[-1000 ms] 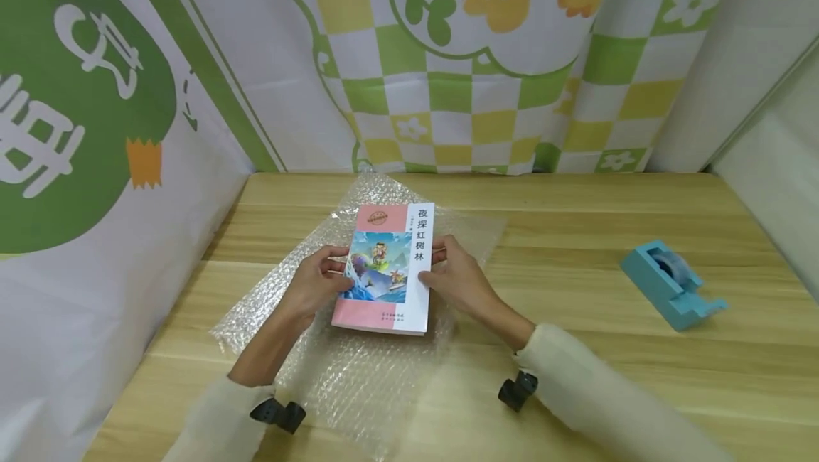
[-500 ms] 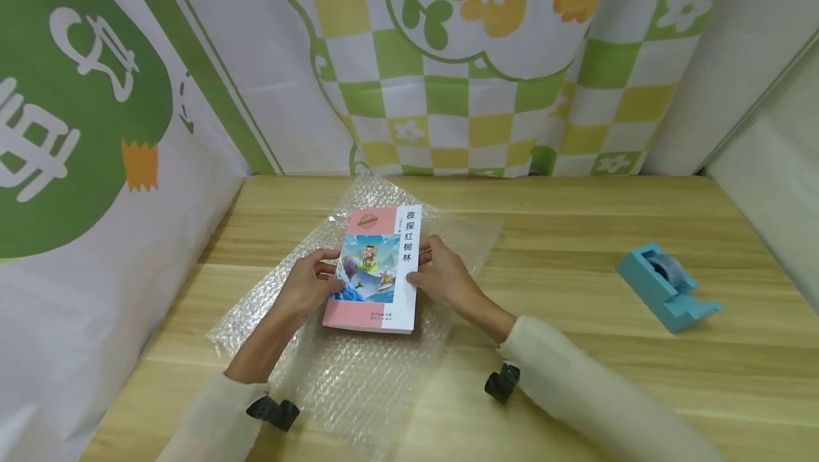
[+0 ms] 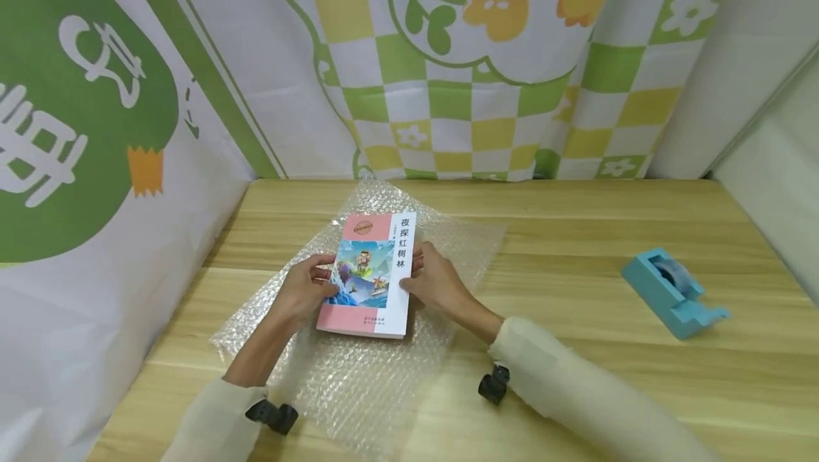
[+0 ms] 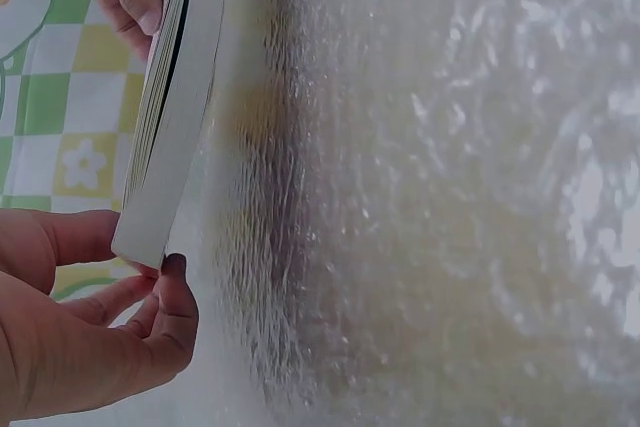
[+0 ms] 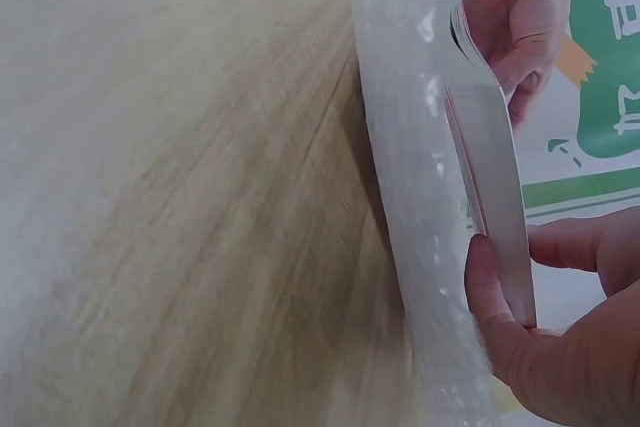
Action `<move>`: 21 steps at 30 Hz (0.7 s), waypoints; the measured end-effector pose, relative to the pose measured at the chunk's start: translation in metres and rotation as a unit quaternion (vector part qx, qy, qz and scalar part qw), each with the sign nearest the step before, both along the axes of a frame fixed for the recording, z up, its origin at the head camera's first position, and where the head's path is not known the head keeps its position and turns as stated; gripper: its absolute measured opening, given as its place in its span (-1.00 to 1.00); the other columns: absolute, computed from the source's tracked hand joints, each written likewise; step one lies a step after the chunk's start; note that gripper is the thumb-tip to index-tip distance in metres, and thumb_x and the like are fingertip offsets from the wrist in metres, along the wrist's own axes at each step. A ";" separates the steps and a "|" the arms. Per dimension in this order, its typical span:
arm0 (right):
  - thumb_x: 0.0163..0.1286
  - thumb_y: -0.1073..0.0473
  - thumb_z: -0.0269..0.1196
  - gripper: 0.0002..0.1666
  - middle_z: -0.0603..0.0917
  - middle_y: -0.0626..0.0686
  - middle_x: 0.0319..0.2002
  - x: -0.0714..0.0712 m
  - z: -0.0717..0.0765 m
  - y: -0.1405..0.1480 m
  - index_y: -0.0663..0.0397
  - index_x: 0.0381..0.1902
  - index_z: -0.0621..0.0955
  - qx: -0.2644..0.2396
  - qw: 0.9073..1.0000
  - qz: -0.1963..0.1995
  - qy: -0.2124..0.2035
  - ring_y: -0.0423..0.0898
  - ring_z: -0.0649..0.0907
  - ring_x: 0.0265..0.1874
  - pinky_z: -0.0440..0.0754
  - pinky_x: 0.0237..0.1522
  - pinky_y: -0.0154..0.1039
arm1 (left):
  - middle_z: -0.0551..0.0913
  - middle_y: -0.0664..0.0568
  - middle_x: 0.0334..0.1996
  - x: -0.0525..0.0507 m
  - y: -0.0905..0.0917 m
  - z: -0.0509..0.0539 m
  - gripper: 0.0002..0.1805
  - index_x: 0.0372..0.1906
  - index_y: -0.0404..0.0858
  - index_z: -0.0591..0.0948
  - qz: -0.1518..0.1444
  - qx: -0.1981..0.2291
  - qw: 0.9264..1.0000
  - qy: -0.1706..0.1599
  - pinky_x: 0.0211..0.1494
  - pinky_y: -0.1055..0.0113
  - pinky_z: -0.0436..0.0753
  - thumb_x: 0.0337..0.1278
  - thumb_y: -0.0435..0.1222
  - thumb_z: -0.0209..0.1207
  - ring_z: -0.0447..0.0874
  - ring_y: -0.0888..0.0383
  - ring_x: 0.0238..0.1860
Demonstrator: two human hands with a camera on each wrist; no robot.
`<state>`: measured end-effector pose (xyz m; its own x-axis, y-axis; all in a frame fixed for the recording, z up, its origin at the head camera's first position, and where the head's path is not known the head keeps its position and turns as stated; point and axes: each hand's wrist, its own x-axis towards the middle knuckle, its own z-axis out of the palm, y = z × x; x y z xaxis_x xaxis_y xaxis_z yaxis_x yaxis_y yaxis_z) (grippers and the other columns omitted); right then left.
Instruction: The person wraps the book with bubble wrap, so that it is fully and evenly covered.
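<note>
A paperback book (image 3: pixel 367 274) with a pink and white cover and a blue picture is held face up between both hands. My left hand (image 3: pixel 302 290) pinches its left edge, thumb on the cover and fingers beneath. On the right edge, my right hand (image 3: pixel 441 284) grips it the same way. Both wrist views show the book's page block (image 4: pixel 180 127) raised off the sheet below. That sheet is bubble wrap (image 3: pixel 358 391), spread flat and set at an angle on the table under the book.
To the right on the wooden table (image 3: pixel 544 256) stands a blue tape dispenser (image 3: pixel 665 295) with a roll of clear tape. A checked, flowered curtain (image 3: pixel 461 106) hangs behind the table's back edge. A printed cloth (image 3: pixel 83 128) lines the left side.
Both hands have carried the book slightly to the left over the bubble wrap, keeping their grip. The bubble wrap and tape dispenser stay in place.
</note>
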<state>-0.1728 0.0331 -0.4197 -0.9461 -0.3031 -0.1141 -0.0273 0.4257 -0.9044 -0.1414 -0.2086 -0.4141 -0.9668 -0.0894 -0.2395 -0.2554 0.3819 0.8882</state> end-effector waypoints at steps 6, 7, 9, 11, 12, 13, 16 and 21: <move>0.22 0.39 0.39 -0.51 0.66 0.20 -0.09 0.001 -0.005 -0.004 0.25 0.05 0.44 0.013 1.000 0.000 -0.004 0.03 0.67 -0.21 0.69 -0.22 -0.20 | 0.52 -0.25 -0.09 0.003 -0.001 -0.003 -0.38 0.32 -0.47 0.43 0.004 -0.012 1.000 -0.001 -0.20 0.37 0.59 0.07 -0.62 0.20 0.50 0.02 -0.14; 0.22 0.38 0.39 -0.51 0.66 0.19 -0.10 0.001 -0.006 -0.005 0.24 0.05 0.44 0.016 1.000 -0.001 -0.004 0.03 0.67 -0.21 0.68 -0.21 -0.20 | 0.52 -0.25 -0.10 0.003 -0.001 -0.004 -0.38 0.31 -0.47 0.43 0.005 -0.016 1.000 -0.001 -0.21 0.38 0.59 0.06 -0.62 0.20 0.50 0.02 -0.14; 0.23 0.38 0.39 -0.51 0.66 0.18 -0.11 0.001 -0.007 -0.006 0.24 0.05 0.45 0.019 1.000 -0.003 -0.006 0.03 0.67 -0.21 0.68 -0.20 -0.19 | 0.52 -0.23 -0.12 0.002 -0.002 -0.006 -0.38 0.31 -0.47 0.44 0.007 -0.022 1.000 -0.003 -0.23 0.38 0.59 0.05 -0.63 0.20 0.50 0.02 -0.14; 0.23 0.38 0.39 -0.52 0.66 0.17 -0.12 0.001 -0.008 -0.006 0.24 0.05 0.45 0.018 1.000 -0.002 -0.008 0.02 0.67 -0.21 0.68 -0.21 -0.19 | 0.52 -0.22 -0.14 0.002 -0.002 -0.008 -0.38 0.30 -0.48 0.44 0.004 -0.029 1.000 -0.003 -0.25 0.39 0.58 0.04 -0.62 0.20 0.50 0.02 -0.14; 0.23 0.38 0.39 -0.52 0.66 0.17 -0.13 0.001 -0.008 -0.006 0.24 0.05 0.45 0.018 1.000 -0.002 -0.007 0.02 0.67 -0.21 0.68 -0.20 -0.19 | 0.51 -0.21 -0.15 0.001 -0.003 -0.008 -0.38 0.30 -0.47 0.44 0.003 -0.030 1.000 -0.003 -0.26 0.39 0.57 0.03 -0.62 0.20 0.50 0.01 -0.15; 0.23 0.38 0.39 -0.53 0.66 0.16 -0.13 0.001 -0.009 -0.006 0.24 0.04 0.45 0.019 1.000 -0.002 -0.006 0.02 0.66 -0.21 0.67 -0.19 -0.19 | 0.51 -0.21 -0.16 0.001 -0.002 -0.008 -0.38 0.30 -0.47 0.45 0.003 -0.032 0.999 -0.002 -0.26 0.39 0.57 0.02 -0.62 0.20 0.50 0.01 -0.15; 0.23 0.39 0.39 -0.54 0.67 0.16 -0.17 0.000 -0.010 -0.006 0.25 0.02 0.45 0.024 1.000 0.003 0.002 0.02 0.66 -0.21 0.67 -0.18 -0.18 | 0.52 -0.21 -0.18 0.000 -0.002 -0.008 -0.37 0.28 -0.49 0.46 -0.002 -0.038 0.999 0.006 -0.26 0.38 0.58 -0.02 -0.63 0.19 0.52 0.00 -0.16; 0.22 0.39 0.39 -0.55 0.68 0.13 -0.24 -0.001 -0.012 -0.008 0.28 0.01 0.45 0.031 0.999 0.012 0.004 -0.02 0.66 -0.29 0.67 -0.22 -0.21 | 0.55 -0.23 -0.20 0.001 -0.002 -0.008 -0.37 0.25 -0.51 0.47 0.001 -0.055 0.998 0.008 -0.24 0.34 0.61 -0.08 -0.62 0.21 0.56 -0.05 -0.15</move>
